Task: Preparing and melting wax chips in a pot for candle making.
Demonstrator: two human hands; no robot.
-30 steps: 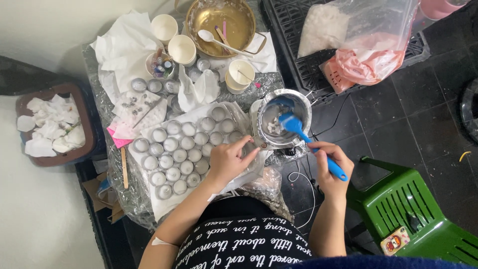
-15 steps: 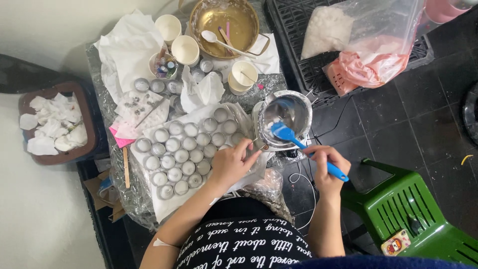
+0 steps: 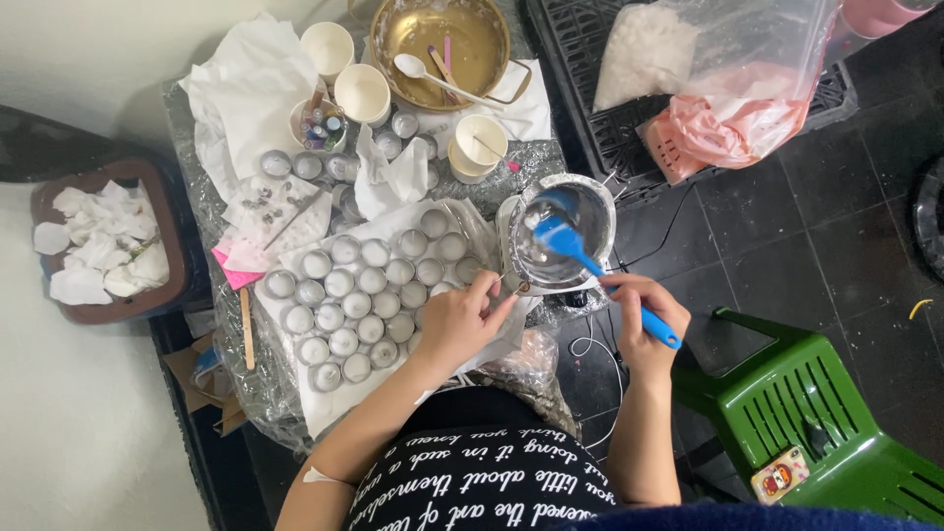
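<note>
The right hand (image 3: 644, 317) has its grip closed round the blue spatula (image 3: 600, 270), whose blade sits inside the steel pot (image 3: 562, 236) at the right edge of the surface (image 3: 197, 128). The left hand (image 3: 454, 324) pinches what looks like the pot's handle at the near rim, though that spot is hard to make out. Rows of small cups (image 3: 359, 305) lie just left of the pot; a green stool (image 3: 816, 413) stands on the floor to the right.
</note>
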